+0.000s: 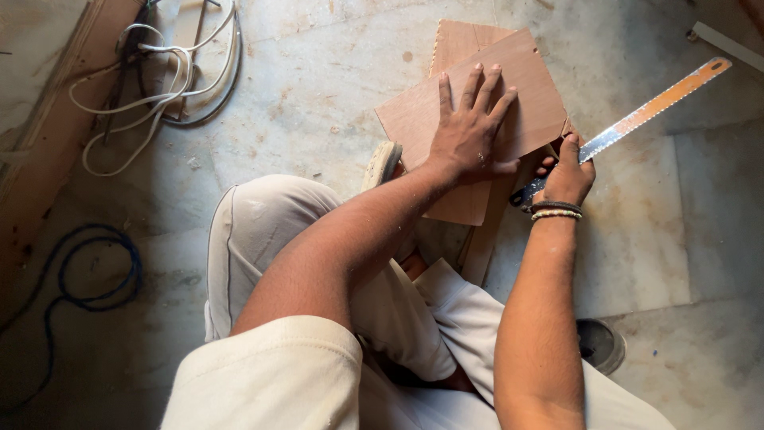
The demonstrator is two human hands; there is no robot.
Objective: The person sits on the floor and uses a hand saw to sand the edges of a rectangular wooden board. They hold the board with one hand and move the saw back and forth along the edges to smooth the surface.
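My left hand (469,127) lies flat, fingers spread, on a brown plywood sheet (533,87) that rests on the stone floor. My right hand (569,171) grips the dark handle of a hand saw (652,107), whose long blade with an orange back runs up and to the right from the sheet's right edge. A second brown board (458,44) lies under the sheet, sticking out at the top. Bracelets sit on my right wrist. My knee in pale trousers is bent just left of the sheet, with a sandal (382,163) beside the sheet's left corner.
A coil of white cable (159,87) lies at the upper left beside a wooden panel (48,135). A dark blue cable (87,279) loops on the floor at the left. A white strip (728,44) sits at the top right. A shoe (601,342) shows by my right elbow.
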